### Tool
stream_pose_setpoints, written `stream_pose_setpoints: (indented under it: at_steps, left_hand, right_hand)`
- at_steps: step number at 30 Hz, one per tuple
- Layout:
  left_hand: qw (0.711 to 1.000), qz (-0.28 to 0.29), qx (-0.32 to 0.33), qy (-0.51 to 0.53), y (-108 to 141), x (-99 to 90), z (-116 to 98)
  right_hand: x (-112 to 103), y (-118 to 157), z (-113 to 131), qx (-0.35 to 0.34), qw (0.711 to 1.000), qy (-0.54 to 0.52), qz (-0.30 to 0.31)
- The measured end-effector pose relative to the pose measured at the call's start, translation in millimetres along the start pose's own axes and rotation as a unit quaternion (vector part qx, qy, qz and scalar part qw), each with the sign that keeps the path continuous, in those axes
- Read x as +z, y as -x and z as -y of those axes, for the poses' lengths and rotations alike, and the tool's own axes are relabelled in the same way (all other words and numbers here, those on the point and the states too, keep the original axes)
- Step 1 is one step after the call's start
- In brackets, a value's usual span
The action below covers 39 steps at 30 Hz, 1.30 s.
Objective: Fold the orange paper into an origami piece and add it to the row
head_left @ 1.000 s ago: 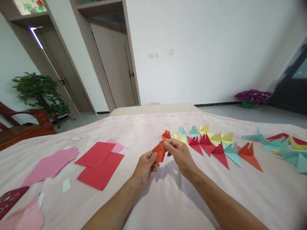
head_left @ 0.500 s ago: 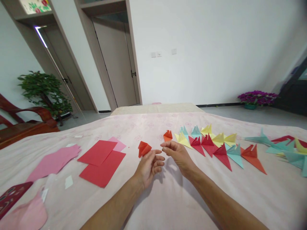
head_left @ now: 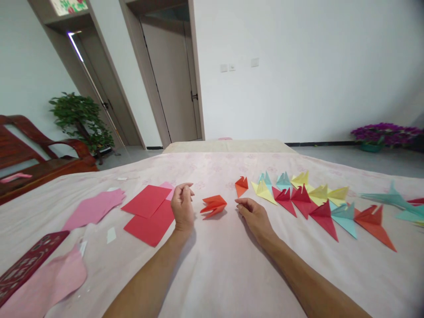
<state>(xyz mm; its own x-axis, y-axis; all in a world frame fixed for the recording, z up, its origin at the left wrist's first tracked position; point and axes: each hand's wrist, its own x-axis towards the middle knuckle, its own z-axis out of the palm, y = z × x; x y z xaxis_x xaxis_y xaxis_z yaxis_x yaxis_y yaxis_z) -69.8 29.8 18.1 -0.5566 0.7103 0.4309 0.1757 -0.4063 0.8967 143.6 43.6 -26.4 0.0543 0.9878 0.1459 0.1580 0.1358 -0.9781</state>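
Observation:
On the cloth between my hands lies a folded orange paper piece (head_left: 213, 206), its pointed flaps facing left and no hand on it. To its left, my left hand (head_left: 183, 207) is raised beside the red sheets, fingers loosely curled and holding nothing visible. My right hand (head_left: 254, 217) rests to the right of the piece, thumb and fingers slightly bent and a small gap apart, with nothing seen in them. Just beyond it stands a small orange paper crane (head_left: 241, 186). Two red paper squares (head_left: 149, 226) overlap at the left, partly behind my left hand.
Several folded paper cranes (head_left: 301, 201) in red, yellow, teal and orange stand in rows at the right. Pink sheets (head_left: 94, 207), a dark red patterned case (head_left: 33, 260) and a pink cloth-like piece (head_left: 49, 278) lie left. A wooden bench (head_left: 49, 152) stands beyond.
The folded orange piece has left my left hand and now lies on the cloth. My left hand has moved left, away from it. The view has turned slightly left.

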Motion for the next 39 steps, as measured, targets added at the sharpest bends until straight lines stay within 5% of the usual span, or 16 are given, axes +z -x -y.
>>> stream_pose_setpoints:
  at_steps: [2,9,18,26,33,39]
  left_hand:
    - [0.998,-0.02,-0.001,-0.054,-8.0,-6.7,19.1]
    - [0.973,0.146,-0.025,-0.176,-2.2,-4.3,55.3]
    - [0.94,0.275,0.016,-0.201,11.4,5.9,49.2]
    - [0.941,0.253,0.126,-0.186,25.5,10.6,33.5]
    - [0.99,0.139,-0.007,-0.018,26.3,11.9,31.0]
    - [0.96,0.244,-0.131,0.03,51.1,19.4,21.4]
  right_hand:
    - [1.5,0.8,2.5,0.013,1.0,-0.016,-0.003]
    - [3.0,2.1,5.0,0.024,0.999,-0.007,-0.023]
    - [0.9,5.8,7.1,-0.024,0.999,0.041,0.003]
    - [3.6,9.4,8.9,-0.134,0.975,0.171,0.054]
    - [3.3,11.3,8.1,-0.056,0.997,0.049,-0.007]
    - [1.9,12.3,6.4,-0.022,0.997,-0.065,-0.036]
